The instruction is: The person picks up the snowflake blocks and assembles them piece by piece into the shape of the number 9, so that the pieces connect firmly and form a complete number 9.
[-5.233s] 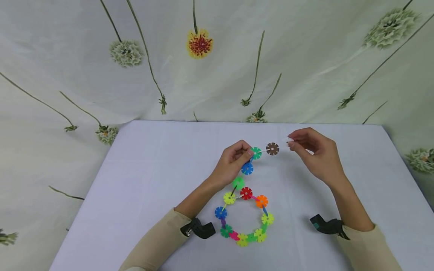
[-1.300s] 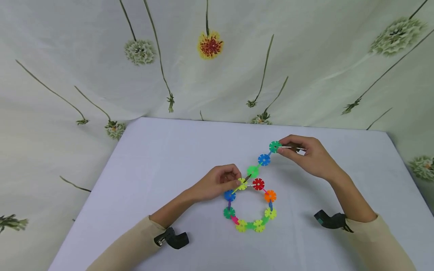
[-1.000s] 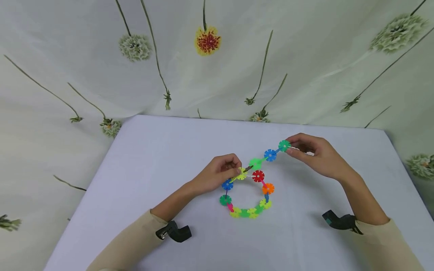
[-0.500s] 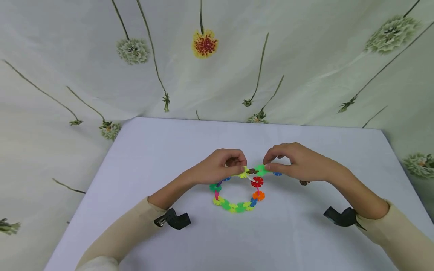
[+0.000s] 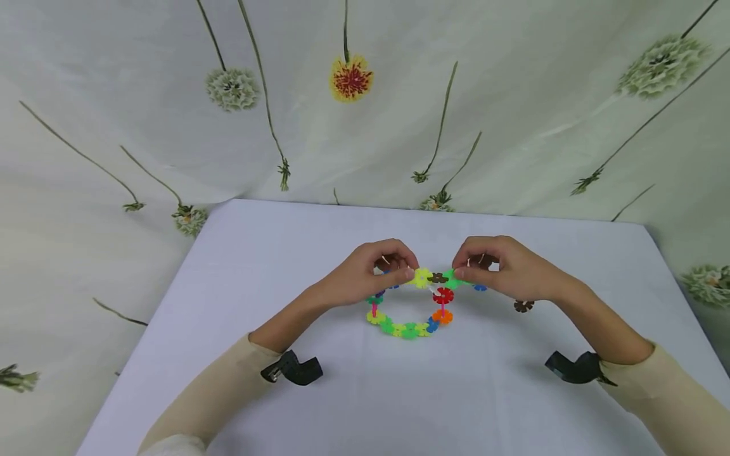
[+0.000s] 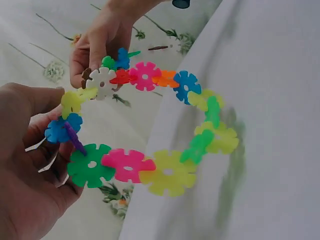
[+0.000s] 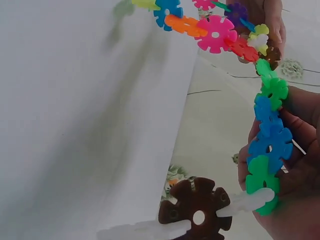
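Note:
A chain of interlocking plastic snowflake discs forms a ring with a tail, held up off the table. My left hand [image 5: 365, 272] pinches a yellow disc [image 5: 422, 277] at the ring's top. My right hand [image 5: 507, 269] pinches a green disc [image 5: 452, 278] at the tail's start. Between them sits a brown disc [image 5: 438, 278] on edge. The ring, with its red disc [image 5: 443, 296] and pink disc [image 6: 125, 161], hangs tilted below. Beneath my right hand runs the tail, through a blue disc [image 7: 280, 145] to another brown disc [image 7: 182, 205] with a white disc [image 7: 140, 231] slotted in.
A white-covered table [image 5: 365, 392] lies under both hands. Behind it hangs a pale cloth [image 5: 513, 114] printed with flowers. A black wrist camera [image 5: 292, 367] sits on the left sleeve, and another wrist camera [image 5: 577, 367] on the right.
The white disc, earlier apart in the right hand, now joins the tail's brown disc. Left hand shifted down to the yellow disc; right hand moved left to the green disc. The ring has risen and tilted.

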Available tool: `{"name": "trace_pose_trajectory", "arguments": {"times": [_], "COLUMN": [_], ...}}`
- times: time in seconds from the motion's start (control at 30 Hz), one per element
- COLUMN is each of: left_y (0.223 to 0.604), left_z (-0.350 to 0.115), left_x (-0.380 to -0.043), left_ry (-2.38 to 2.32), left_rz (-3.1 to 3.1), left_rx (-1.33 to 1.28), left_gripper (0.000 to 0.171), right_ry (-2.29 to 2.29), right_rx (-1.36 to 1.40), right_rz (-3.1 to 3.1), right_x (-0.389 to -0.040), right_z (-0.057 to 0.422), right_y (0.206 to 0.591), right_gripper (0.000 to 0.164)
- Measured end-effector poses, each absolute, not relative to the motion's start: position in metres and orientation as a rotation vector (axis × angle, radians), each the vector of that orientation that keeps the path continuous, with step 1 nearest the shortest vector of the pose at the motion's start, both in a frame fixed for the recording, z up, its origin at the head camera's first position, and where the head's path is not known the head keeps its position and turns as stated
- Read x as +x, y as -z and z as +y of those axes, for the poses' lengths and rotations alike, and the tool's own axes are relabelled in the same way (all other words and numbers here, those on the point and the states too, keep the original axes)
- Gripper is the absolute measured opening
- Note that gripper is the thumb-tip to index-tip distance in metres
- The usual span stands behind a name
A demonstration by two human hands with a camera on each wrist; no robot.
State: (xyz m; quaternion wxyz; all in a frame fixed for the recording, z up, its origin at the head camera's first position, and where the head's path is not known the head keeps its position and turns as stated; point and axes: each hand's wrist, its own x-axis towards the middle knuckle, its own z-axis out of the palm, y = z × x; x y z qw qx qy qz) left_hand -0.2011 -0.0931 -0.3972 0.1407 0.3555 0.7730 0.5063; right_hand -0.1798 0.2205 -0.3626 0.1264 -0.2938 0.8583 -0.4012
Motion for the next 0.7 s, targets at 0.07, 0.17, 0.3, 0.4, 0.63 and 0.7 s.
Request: {"name": "trace_pose_trajectory", "arguments": {"times": [0.07, 0.17, 0.3, 0.4, 0.63, 0.7], "left_y": [0.399, 0.404, 0.414, 0.423, 0.449, 0.453], "left_z": [-0.099, -0.109, -0.119, -0.125, -0.124, -0.119], "left_x": [-0.203, -0.205, -0.206, -0.206, -0.196, -0.193], "left_ry": [-1.524, -1.622, -1.726, -1.773, -1.705, -1.670], "left_rz": [2.237, 2.236, 2.185, 2.124, 1.991, 1.984], "left_rx": [0.993, 0.913, 0.777, 0.653, 0.561, 0.602], "left_gripper": [0.016, 0.020, 0.026, 0.029, 0.028, 0.028], "right_ry": [1.200, 1.268, 1.354, 1.402, 1.531, 1.564], "right_rx": [-0.836, -0.790, -0.725, -0.667, -0.499, -0.439], "right_rz": [2.513, 2.511, 2.509, 2.530, 2.544, 2.530], "right_x": [-0.181, -0.181, -0.180, -0.178, -0.175, -0.175], "right_z": [0.224, 0.231, 0.239, 0.244, 0.252, 0.254], "right_y": [0.364, 0.365, 0.367, 0.369, 0.378, 0.382], "right_gripper": [0.008, 0.008, 0.008, 0.009, 0.016, 0.019]}}
